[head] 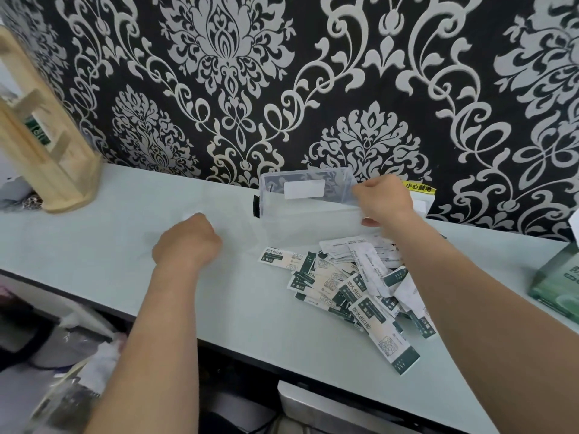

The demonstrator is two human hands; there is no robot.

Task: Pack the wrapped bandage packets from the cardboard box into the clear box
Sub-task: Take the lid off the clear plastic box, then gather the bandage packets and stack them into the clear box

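Note:
The clear box (300,220) stands tilted at the back of the pale table, with a white label on its far wall. My right hand (383,198) grips its right rim. Below the box, several wrapped bandage packets (347,289), white with dark green ends, lie in a loose pile on the table. The green cardboard box (554,286) sits at the right edge, partly out of frame. Left of the clear box, my left hand (186,242) is curled, knuckles up, on what looks like a faint clear lid (238,236) lying flat.
A wooden rack (47,145) stands at the table's back left. A patterned black wall runs right behind the table, with a yellow warning sticker (419,187) on it. The table's front edge (219,343) runs diagonally, with clutter below it.

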